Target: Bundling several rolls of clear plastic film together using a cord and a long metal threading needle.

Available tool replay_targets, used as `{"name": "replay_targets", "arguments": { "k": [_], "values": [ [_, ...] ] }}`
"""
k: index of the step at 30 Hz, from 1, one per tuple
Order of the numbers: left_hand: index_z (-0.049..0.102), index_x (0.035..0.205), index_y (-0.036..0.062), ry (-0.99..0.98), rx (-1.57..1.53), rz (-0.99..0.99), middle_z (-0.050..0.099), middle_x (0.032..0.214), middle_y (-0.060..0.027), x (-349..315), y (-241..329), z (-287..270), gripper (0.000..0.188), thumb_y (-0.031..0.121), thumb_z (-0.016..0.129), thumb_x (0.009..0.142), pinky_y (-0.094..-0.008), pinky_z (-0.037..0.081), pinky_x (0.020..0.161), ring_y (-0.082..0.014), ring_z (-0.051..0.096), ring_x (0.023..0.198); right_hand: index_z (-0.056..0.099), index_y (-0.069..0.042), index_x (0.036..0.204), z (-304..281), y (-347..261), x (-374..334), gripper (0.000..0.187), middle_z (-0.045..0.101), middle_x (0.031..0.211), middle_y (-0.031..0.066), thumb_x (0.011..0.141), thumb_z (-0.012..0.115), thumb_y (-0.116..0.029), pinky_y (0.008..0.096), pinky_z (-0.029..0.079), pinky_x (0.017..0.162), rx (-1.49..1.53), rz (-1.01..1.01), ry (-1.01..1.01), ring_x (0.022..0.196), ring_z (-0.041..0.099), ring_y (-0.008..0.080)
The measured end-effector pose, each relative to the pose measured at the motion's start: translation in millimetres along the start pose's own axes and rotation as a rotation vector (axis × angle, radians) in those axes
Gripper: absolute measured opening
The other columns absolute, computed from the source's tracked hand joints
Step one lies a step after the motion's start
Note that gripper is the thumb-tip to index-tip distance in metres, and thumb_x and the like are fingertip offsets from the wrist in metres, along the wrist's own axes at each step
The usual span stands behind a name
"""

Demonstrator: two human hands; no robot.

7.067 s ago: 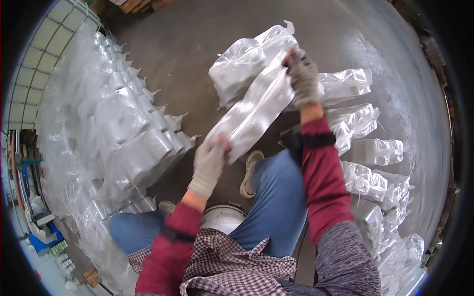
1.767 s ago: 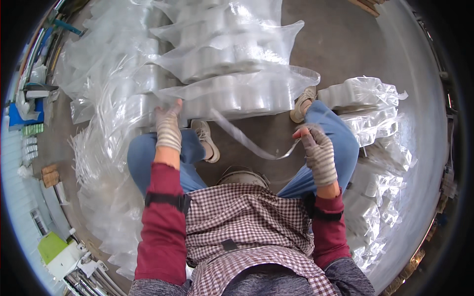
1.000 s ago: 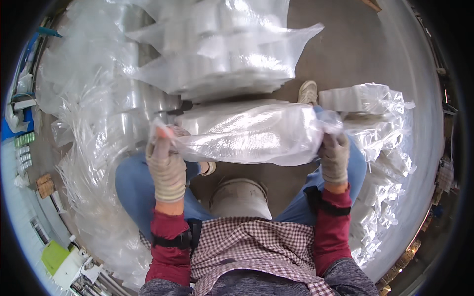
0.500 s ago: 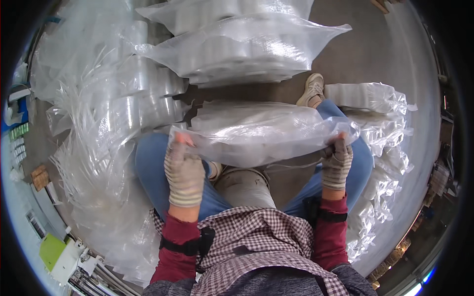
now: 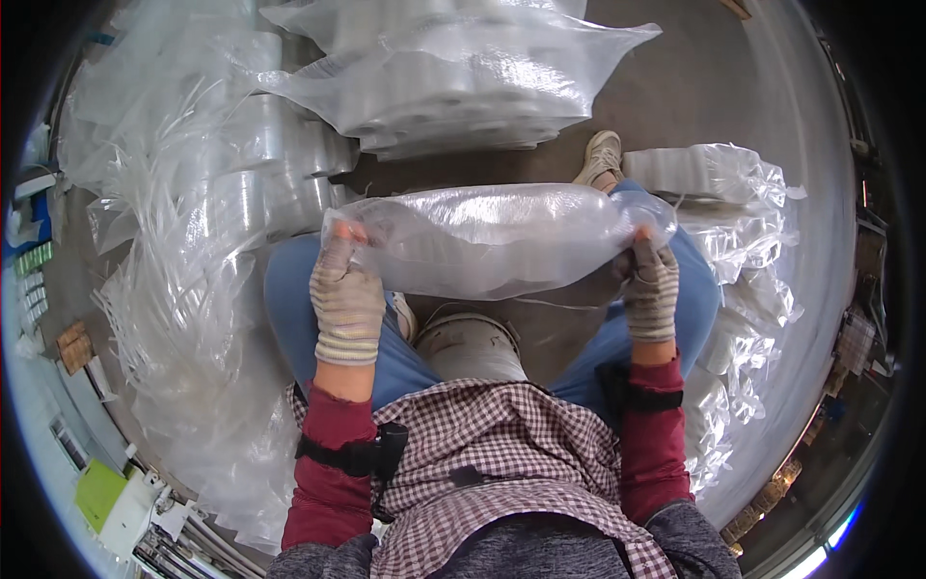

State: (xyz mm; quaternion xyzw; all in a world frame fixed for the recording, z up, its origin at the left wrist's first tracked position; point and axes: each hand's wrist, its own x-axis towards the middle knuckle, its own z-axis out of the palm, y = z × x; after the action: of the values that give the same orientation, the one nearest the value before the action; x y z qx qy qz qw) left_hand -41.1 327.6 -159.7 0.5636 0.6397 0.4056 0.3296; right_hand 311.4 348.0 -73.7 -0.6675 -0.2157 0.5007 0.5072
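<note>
Between my hands a clear plastic bag (image 5: 492,236) hangs stretched sideways, with a row of rounded, pale, see-through shapes inside it. My left hand (image 5: 345,294), in a striped glove with bare orange-tinted fingertips, pinches the bag's left end. At the opposite end my right hand (image 5: 651,280), gloved the same way, grips the gathered plastic. The bag is above the floor, between my knees. What exactly fills it I cannot make out through the film.
A large film-wrapped bundle of rolls (image 5: 463,87) stands ahead. Loose clear plastic strips (image 5: 169,309) heap on the left beside more clear rolls (image 5: 256,212). Filled clear bags (image 5: 723,222) are stacked along my right. A round whitish bucket-like seat (image 5: 470,345) is between my legs.
Both hands have moved up and away from me, raising the bag. It now looks fuller and rounder, with its contents drawn together. The left hand also shifted slightly left.
</note>
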Motion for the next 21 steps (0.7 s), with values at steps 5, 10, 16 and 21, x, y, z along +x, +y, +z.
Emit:
{"name": "replay_targets", "arguments": {
  "k": [5,10,16,21],
  "values": [
    [0.051,0.124,0.0101,-0.068,-0.079,0.195,0.058,0.088,-0.0041,7.8,73.9,25.1,0.047,-0.008,0.049,0.080,-0.0256,0.046,0.069,-0.0149,0.054,0.075,0.058,-0.009,0.082,-19.9,14.0,3.7,0.018,0.047,0.059,-0.0038,0.086,0.062,-0.026,0.0200,0.034,0.047,0.002,-0.041,-0.087,0.050,0.041,0.0056],
    [0.050,0.125,0.0112,-0.002,-0.269,0.094,0.060,0.091,-0.0108,16.1,15.4,8.7,0.057,-0.010,0.046,0.072,-0.0288,0.046,0.072,-0.0221,0.057,0.076,0.058,-0.009,0.083,-25.7,-3.9,-7.3,0.014,0.049,0.065,-0.0035,0.086,0.059,-0.022,0.0197,0.033,0.047,0.240,0.054,-0.155,0.051,0.041,0.0055],
    [0.054,0.116,0.0049,0.042,-0.333,-0.171,0.060,0.091,-0.0083,21.0,12.4,19.2,0.041,-0.008,0.044,0.079,-0.0260,0.046,0.075,-0.0175,0.057,0.079,0.058,-0.008,0.081,-18.4,-4.2,-2.5,0.017,0.049,0.064,-0.0022,0.087,0.059,-0.024,0.0221,0.031,0.044,0.190,0.029,-0.089,0.048,0.039,0.0064],
    [0.055,0.112,0.0028,0.051,-0.300,-0.186,0.060,0.092,-0.0086,12.8,59.2,39.1,0.037,-0.009,0.041,0.080,-0.0266,0.046,0.076,-0.0187,0.057,0.080,0.058,-0.004,0.094,-11.0,17.3,-12.0,0.020,0.049,0.061,-0.0005,0.088,0.057,-0.023,0.0226,0.034,0.045,0.073,0.034,-0.156,0.048,0.042,0.0074]
  ]
}}
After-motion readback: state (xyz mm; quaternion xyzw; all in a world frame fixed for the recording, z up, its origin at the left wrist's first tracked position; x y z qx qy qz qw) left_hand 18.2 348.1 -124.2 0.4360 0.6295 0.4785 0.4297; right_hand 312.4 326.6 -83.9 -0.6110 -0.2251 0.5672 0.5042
